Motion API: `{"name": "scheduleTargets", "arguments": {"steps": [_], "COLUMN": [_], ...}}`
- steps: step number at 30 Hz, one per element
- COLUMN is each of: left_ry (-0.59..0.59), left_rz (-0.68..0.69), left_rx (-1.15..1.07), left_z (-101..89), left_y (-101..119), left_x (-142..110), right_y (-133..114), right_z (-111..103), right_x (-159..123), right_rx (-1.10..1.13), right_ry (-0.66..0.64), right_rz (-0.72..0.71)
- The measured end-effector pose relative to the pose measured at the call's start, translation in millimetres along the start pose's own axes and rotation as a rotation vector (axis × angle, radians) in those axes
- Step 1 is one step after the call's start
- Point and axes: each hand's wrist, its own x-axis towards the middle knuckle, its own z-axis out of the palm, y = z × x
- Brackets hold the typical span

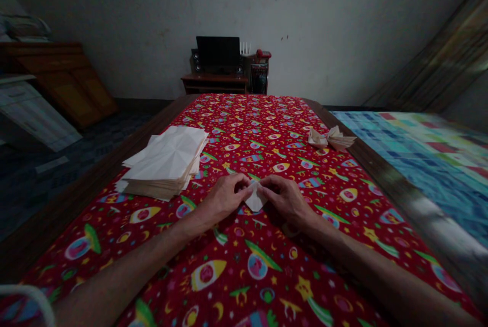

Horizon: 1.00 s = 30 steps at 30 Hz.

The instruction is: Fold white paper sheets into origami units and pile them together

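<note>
A small folded piece of white paper (255,202) lies between my hands at the middle of the table. My left hand (227,195) pinches its left upper edge between thumb and fingers. On the opposite side my right hand (286,196) grips the right upper edge in the same manner. The fingers cover the paper's upper corners. Left of my hands rests a thick stack of creased paper sheets (171,154). Two folded paper shapes (317,139) stand at the right side of the table.
A red patterned cloth (251,266) covers the table, whose dark wooden edge (404,200) shows on the right. Beyond stand a monitor (218,51) and a red telephone (264,54). A bed with a checked cover (430,159) is at right, wooden cabinets (64,83) at left.
</note>
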Motion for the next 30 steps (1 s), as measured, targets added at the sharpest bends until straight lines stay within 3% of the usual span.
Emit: {"name": "scheduleTargets", "arguments": {"steps": [4, 16, 22, 30], "left_ry": [-0.003, 0.161, 0.231, 0.255], "left_rz": [0.029, 0.06, -0.069, -0.19], "left_rx": [-0.065, -0.075, -0.173, -0.394], "left_z": [-0.4, -6.1, -9.0, -10.7], "left_y": [7.5, 7.0, -2.3, -17.5], "left_x": [-1.7, -3.2, -1.8, -2.8], "right_y": [1.1, -12.4, -3.4, 2.5], "right_z": [-0.1, -2.5, -4.3, -5.5], "right_x": [0.8, -4.8, -4.3, -4.6], "right_rx": [0.138, 0.322, 0.32, 0.371], "right_ry": [0.008, 0.012, 0.128, 0.153], "right_rz": [0.027, 0.117, 0.107, 0.149]}}
